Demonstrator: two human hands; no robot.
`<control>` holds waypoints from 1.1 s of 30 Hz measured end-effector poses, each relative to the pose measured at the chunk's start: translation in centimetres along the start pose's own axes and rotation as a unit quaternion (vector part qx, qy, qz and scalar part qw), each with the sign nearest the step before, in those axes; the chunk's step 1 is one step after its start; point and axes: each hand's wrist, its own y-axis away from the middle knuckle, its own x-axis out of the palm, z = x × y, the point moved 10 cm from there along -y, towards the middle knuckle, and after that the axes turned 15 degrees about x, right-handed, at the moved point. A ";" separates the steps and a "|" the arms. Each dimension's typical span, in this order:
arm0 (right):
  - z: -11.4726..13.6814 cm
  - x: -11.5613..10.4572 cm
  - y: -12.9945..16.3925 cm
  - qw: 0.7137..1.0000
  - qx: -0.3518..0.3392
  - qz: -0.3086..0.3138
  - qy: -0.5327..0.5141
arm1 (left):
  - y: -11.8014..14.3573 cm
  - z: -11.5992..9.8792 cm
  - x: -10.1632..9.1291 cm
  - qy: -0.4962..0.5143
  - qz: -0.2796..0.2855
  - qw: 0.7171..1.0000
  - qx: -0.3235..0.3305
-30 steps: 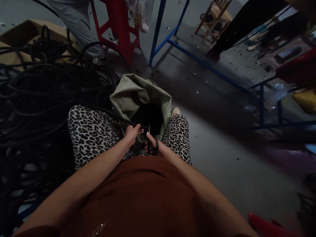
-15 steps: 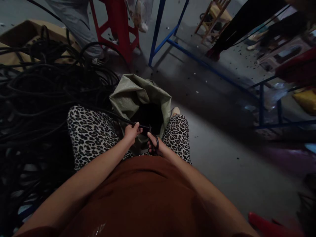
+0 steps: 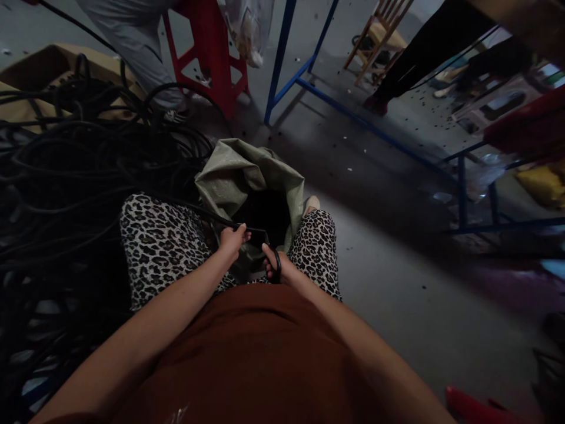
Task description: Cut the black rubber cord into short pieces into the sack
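Note:
I sit with a green woven sack open between my knees. My left hand pinches a black cable that runs in from the tangled heap on my left, its end held over the sack's dark mouth. My right hand is closed through the handles of black scissors, whose blades meet the cable just right of my left fingers. The blades are mostly lost in shadow.
A big pile of black cables fills the left, over cardboard. Ahead stand a red stool, a person's grey trouser leg, a blue metal frame and a wooden chair. Bare grey floor lies to my right.
Both hands stayed at the sack's mouth. The cable end now pokes a little farther past my left fingers, and the scissors have shifted slightly lower. The view tilted down a bit.

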 end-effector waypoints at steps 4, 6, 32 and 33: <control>-0.3 0.4 -0.1 1.000 -0.001 0.020 0.014 | -0.1 -0.4 0.1 0.012 -0.007 1.000 0.001; -0.2 0.6 0.0 0.999 -0.009 0.030 0.029 | -0.1 -0.6 0.1 0.016 -0.008 1.000 0.000; 0.5 0.7 1.3 0.999 0.006 0.035 -0.004 | 0.7 0.2 1.4 0.005 0.054 0.998 -0.027; 0.4 0.6 1.3 0.999 0.008 0.032 -0.007 | 0.7 0.3 1.5 0.004 0.055 0.998 -0.028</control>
